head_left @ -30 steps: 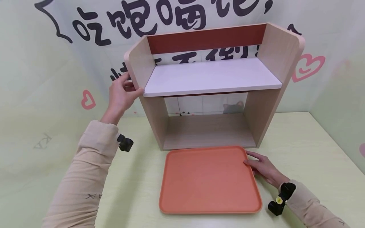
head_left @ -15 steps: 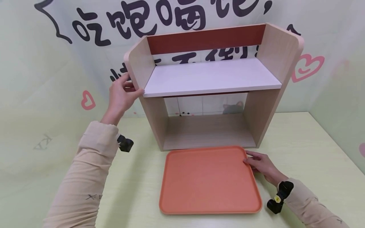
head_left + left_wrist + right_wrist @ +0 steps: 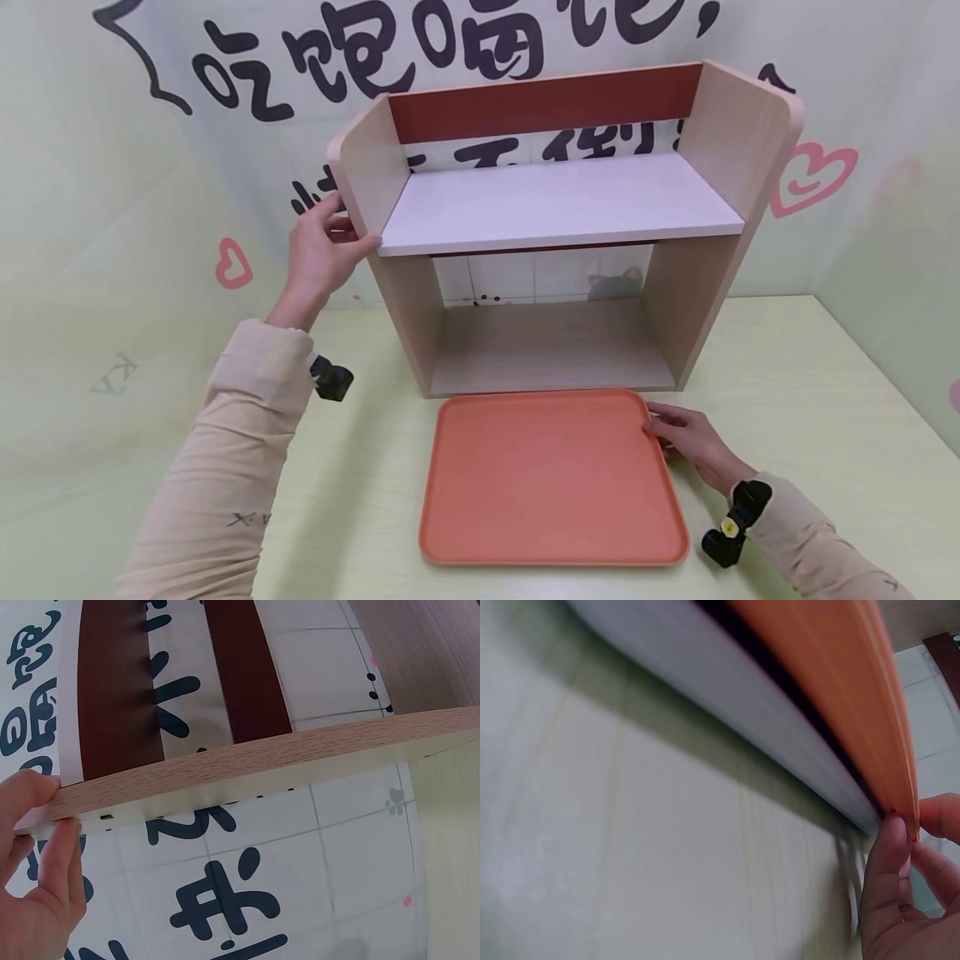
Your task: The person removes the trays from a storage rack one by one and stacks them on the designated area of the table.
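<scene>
A light-wood shelf unit [image 3: 405, 321] with a white upper board [image 3: 562, 204] and red-brown back strips stands on the table. My left hand [image 3: 318, 254] grips the front edge of its left side panel [image 3: 225, 769], thumb on one face and fingers on the other. In front of the shelf lies an orange tray [image 3: 555, 479], its far edge close to the shelf's base. My right hand [image 3: 693, 442] pinches the tray's rim near the far right corner, as the right wrist view also shows. Below the tray's orange rim [image 3: 847, 697] runs a pale grey edge [image 3: 727, 697], separated by a dark gap.
The pale yellow table [image 3: 810, 400] extends on both sides of the shelf. Behind it hangs a white cloth [image 3: 480, 42] with large black characters and pink hearts. Black wrist cameras [image 3: 332, 379] sit at both cuffs.
The tray's far edge, with my right hand on it, has come slightly lower and nearer to me. The left hand keeps its place on the side panel.
</scene>
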`<state>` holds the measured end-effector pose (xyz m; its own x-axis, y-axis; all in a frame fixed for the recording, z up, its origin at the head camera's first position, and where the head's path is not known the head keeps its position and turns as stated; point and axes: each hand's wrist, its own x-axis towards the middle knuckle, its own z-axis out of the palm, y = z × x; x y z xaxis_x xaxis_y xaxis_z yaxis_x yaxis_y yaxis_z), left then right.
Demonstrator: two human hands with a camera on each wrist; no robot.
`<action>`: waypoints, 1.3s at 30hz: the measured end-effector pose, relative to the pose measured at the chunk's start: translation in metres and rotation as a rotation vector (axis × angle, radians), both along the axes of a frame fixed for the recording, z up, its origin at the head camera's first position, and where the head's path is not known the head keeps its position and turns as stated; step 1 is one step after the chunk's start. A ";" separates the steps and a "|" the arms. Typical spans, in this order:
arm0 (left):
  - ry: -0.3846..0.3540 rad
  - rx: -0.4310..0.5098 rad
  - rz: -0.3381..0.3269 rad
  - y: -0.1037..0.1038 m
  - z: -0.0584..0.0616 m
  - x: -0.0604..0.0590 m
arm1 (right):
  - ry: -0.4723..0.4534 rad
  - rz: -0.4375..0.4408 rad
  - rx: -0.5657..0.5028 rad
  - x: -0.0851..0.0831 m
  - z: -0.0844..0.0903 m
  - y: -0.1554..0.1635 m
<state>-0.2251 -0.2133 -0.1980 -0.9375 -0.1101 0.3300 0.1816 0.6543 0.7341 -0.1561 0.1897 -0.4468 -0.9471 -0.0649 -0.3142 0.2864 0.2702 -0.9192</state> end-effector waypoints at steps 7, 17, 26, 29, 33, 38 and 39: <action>0.002 0.005 -0.005 0.001 0.000 0.000 | -0.001 -0.004 0.006 0.001 -0.002 -0.001; -0.007 0.011 0.003 0.000 0.001 -0.001 | 0.065 0.042 -0.010 0.001 -0.006 0.003; -0.016 0.005 0.010 0.000 0.001 0.000 | 0.109 0.089 0.002 0.001 -0.004 0.003; -0.016 0.002 0.009 -0.001 0.001 0.000 | 0.129 0.087 0.021 0.001 -0.005 0.003; -0.015 0.001 0.007 -0.001 0.001 0.000 | 0.162 0.074 0.055 0.001 -0.007 0.001; -0.022 0.001 0.005 0.000 0.000 -0.001 | 0.211 0.063 0.104 0.001 -0.009 0.000; -0.022 0.001 0.005 0.000 0.000 -0.001 | 0.218 0.063 0.112 0.001 -0.009 0.000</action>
<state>-0.2260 -0.2129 -0.1977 -0.9440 -0.1154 0.3092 0.1619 0.6545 0.7386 -0.1547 0.1893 -0.4559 -0.9885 -0.1019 -0.1114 0.0640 0.3852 -0.9206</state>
